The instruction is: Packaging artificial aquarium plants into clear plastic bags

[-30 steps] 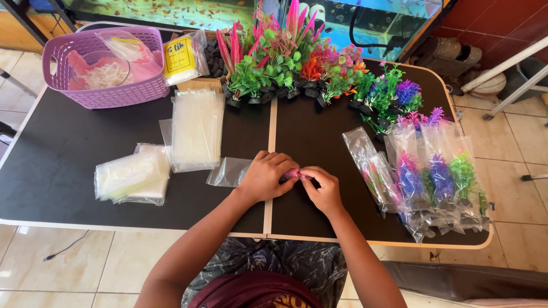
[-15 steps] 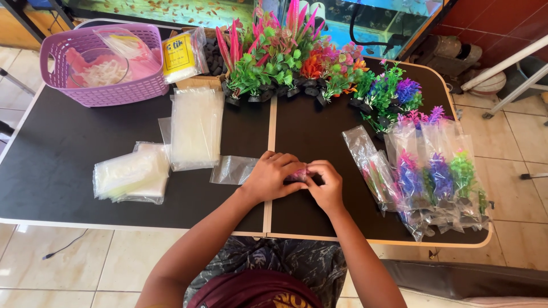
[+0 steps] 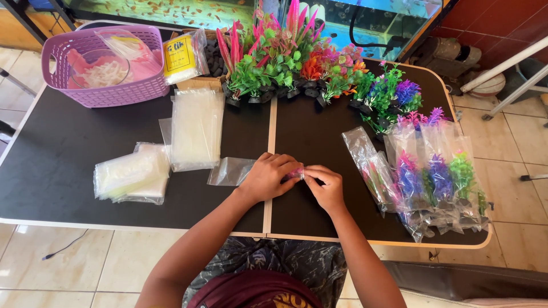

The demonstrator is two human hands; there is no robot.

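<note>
Pink plant stays pinched between both hands (unmoved).

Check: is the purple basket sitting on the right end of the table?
No, the purple basket sits at the far left corner of the black table, while the right end holds bagged plastic plants.

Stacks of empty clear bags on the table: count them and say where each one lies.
2. One stack of empty clear bags lies below the purple basket, left of the table's centre seam. The other stack lies nearer the front-left edge. More may be hidden.
</note>
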